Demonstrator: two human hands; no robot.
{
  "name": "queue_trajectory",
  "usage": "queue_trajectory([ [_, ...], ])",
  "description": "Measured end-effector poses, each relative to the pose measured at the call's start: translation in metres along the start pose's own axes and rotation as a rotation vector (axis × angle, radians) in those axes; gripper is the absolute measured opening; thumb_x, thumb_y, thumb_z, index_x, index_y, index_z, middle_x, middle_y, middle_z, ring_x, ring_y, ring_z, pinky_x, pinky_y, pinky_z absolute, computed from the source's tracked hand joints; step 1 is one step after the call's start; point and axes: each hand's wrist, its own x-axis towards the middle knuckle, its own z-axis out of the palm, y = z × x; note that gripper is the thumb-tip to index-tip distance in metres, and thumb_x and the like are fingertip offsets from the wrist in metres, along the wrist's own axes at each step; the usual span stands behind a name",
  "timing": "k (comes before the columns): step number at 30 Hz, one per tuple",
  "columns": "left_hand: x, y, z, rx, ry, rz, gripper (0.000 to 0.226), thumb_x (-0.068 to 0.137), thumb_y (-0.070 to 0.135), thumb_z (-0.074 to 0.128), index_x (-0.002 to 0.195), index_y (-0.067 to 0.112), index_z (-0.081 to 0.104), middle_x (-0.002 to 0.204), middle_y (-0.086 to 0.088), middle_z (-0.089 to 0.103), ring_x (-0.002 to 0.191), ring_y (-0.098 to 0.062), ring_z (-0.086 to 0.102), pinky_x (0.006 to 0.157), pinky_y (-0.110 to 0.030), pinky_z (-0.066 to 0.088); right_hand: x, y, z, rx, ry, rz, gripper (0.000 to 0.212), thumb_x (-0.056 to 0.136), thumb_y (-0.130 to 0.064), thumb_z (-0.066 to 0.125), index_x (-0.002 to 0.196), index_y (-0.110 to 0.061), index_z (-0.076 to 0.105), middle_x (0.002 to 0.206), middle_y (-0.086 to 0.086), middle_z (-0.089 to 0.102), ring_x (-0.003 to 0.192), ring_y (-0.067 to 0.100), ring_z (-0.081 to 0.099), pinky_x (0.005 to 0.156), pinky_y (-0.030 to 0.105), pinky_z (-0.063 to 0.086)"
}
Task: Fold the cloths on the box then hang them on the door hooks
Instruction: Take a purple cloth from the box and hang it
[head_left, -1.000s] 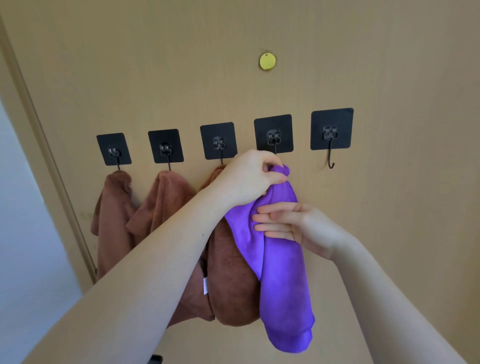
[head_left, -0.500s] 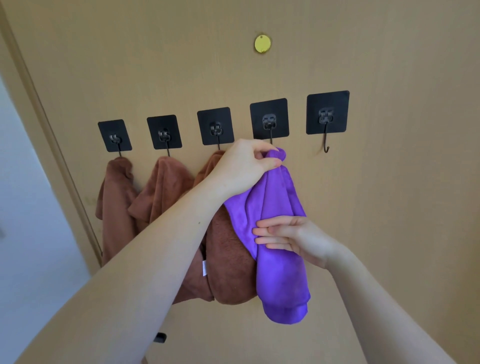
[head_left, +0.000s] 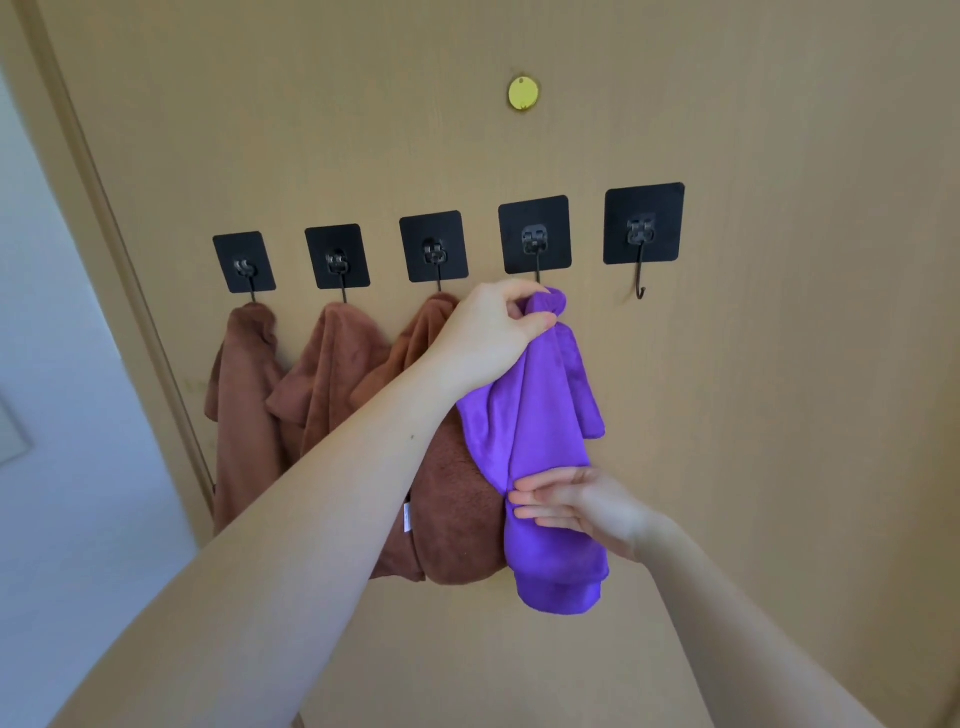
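Observation:
A row of black adhesive hooks runs across the tan door. Three brown cloths hang from the three left hooks. A purple cloth hangs at the fourth hook, its top bunched just under the hook wire. My left hand pinches that bunched top between thumb and fingers. My right hand rests lower down with straight fingers against the purple cloth's front. The fifth hook at the right is bare.
A round yellow disc sits on the door above the hooks. The door frame and a pale wall lie to the left. The door surface right of the bare hook holds nothing.
My right hand has slid down the purple cloth from near its top to its lower half. My left hand keeps its pinch on the top at the fourth hook.

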Motion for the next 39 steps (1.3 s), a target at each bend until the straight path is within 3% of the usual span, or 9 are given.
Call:
queue_trajectory([
  [5,-0.005,0.003,0.003,-0.002,0.01,-0.016,0.029,0.099,0.027,0.063,0.127,0.024,0.069,0.073,0.008,0.053,0.069,-0.007,0.053,0.067,-0.02,0.043,0.0,0.022,0.001,0.023,0.056,0.019,0.021,0.096,-0.002,0.063,0.115,-0.003,0.073,0.109,0.012,0.079,0.105,0.023,0.076,0.094,0.029,0.056],
  [13,-0.009,0.01,0.004,0.004,0.009,-0.044,0.031,0.099,0.023,0.062,0.13,0.025,0.066,0.069,0.008,0.054,0.069,-0.007,0.055,0.07,-0.022,0.044,0.005,0.059,-0.002,-0.009,0.127,0.07,0.022,0.097,0.004,0.056,0.107,-0.001,0.075,0.102,0.014,0.079,0.103,0.026,0.076,0.094,0.03,0.059],
  [17,-0.012,0.016,0.004,0.01,-0.007,-0.078,0.034,0.097,0.02,0.064,0.131,0.023,0.066,0.067,0.012,0.056,0.071,-0.009,0.058,0.073,-0.024,0.047,0.001,0.089,-0.004,-0.113,0.197,0.124,0.028,0.093,0.006,0.055,0.098,-0.01,0.077,0.107,0.012,0.079,0.11,0.028,0.072,0.099,0.035,0.055],
  [19,-0.013,0.019,0.004,0.009,-0.007,-0.093,0.035,0.096,0.017,0.063,0.13,0.021,0.067,0.071,0.019,0.055,0.074,-0.004,0.058,0.073,-0.021,0.045,-0.001,0.1,-0.006,-0.167,0.227,0.141,0.029,0.092,0.004,0.056,0.098,-0.014,0.078,0.109,0.01,0.078,0.111,0.028,0.071,0.091,0.031,0.055],
  [23,-0.014,0.025,0.005,0.029,-0.005,-0.11,0.034,0.095,0.017,0.063,0.129,0.02,0.066,0.078,0.02,0.056,0.081,-0.006,0.059,0.078,-0.023,0.045,0.0,0.098,-0.01,-0.134,0.199,0.162,0.024,0.094,0.001,0.057,0.104,-0.008,0.077,0.109,0.009,0.079,0.103,0.023,0.073,0.077,0.024,0.056],
  [30,-0.016,0.029,0.006,0.017,0.012,-0.15,0.035,0.095,0.018,0.064,0.13,0.021,0.065,0.083,0.016,0.061,0.087,-0.009,0.064,0.079,-0.023,0.05,0.002,0.096,-0.013,-0.156,0.159,0.185,0.019,0.093,-0.003,0.062,0.1,-0.009,0.079,0.102,0.008,0.08,0.1,0.023,0.075,0.087,0.031,0.057],
  [34,-0.019,0.031,0.008,-0.018,0.044,-0.174,0.034,0.094,0.018,0.065,0.128,0.025,0.066,0.082,-0.005,0.071,0.085,-0.019,0.071,0.086,-0.034,0.057,0.002,0.093,-0.017,-0.176,0.096,0.215,0.018,0.093,-0.01,0.063,0.103,-0.01,0.078,0.099,0.005,0.081,0.101,0.022,0.075,0.093,0.035,0.058],
  [37,-0.024,0.029,0.01,0.031,0.073,-0.161,0.039,0.093,0.02,0.066,0.131,0.028,0.063,0.08,-0.002,0.065,0.083,-0.018,0.067,0.091,-0.04,0.055,-0.001,0.088,-0.019,-0.172,0.044,0.239,0.036,0.077,-0.024,0.069,0.109,-0.009,0.077,0.101,0.005,0.081,0.103,0.023,0.075,0.092,0.036,0.059],
  [39,-0.032,0.025,0.012,0.088,0.123,-0.142,0.044,0.092,0.025,0.068,0.135,0.029,0.058,0.094,0.001,0.065,0.09,-0.014,0.065,0.093,-0.036,0.055,-0.006,0.086,-0.018,-0.152,0.016,0.255,0.049,0.068,-0.027,0.065,0.111,-0.008,0.075,0.104,0.008,0.08,0.104,0.025,0.075,0.088,0.034,0.059],
])
